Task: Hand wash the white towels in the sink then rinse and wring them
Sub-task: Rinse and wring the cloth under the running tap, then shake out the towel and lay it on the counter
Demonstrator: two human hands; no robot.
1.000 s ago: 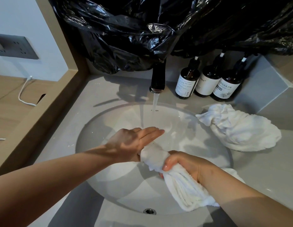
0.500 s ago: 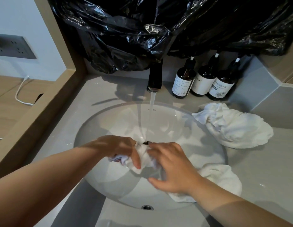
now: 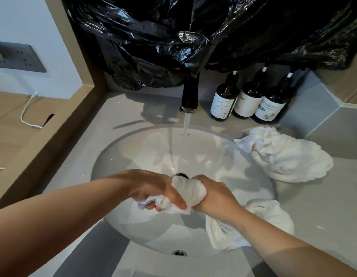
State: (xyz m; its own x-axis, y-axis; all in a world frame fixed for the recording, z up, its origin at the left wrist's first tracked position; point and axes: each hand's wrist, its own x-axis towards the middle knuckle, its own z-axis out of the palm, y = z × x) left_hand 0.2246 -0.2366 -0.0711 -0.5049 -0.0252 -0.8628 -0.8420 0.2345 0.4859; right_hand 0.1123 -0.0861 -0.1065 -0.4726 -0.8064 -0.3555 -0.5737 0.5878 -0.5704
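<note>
While water (image 3: pixel 186 124) runs from the black faucet (image 3: pixel 190 92) into the white sink (image 3: pixel 133 156), I see both hands low over the basin, just in front of the drain (image 3: pixel 180 174); the left hand (image 3: pixel 153 188) and the right hand (image 3: pixel 215 196) meet on one white towel (image 3: pixel 190 191), bunched into a thick wad between them. On the left hand the fingers (image 3: pixel 153 206) are curled under the cloth and the thumb lies across its top, so they are clamped on the towel; the fingers of the right hand are wrapped round the wad from the other side, clamped on it too; the two hands touch or nearly touch across the cloth. The stream falls just behind the hands; I cannot tell whether it strikes the towel. From the right hand the rest of the towel passes under the wrist and lies heaped over the sink's near right rim, partly on the grey worktop (image 3: pixel 323 206). A second white towel (image 3: pixel 283 154) lies crumpled on the worktop to the right of the basin, its corner at the rim; behind it three dark bottles (image 3: pixel 247 100) with white labels stand side by side against the wall, right of the faucet. Black plastic sheeting (image 3: pixel 193 37) hangs above the faucet; at far left I see a grey wall socket (image 3: pixel 17 56) and a white cable (image 3: pixel 25 114) on a wooden surface.
</note>
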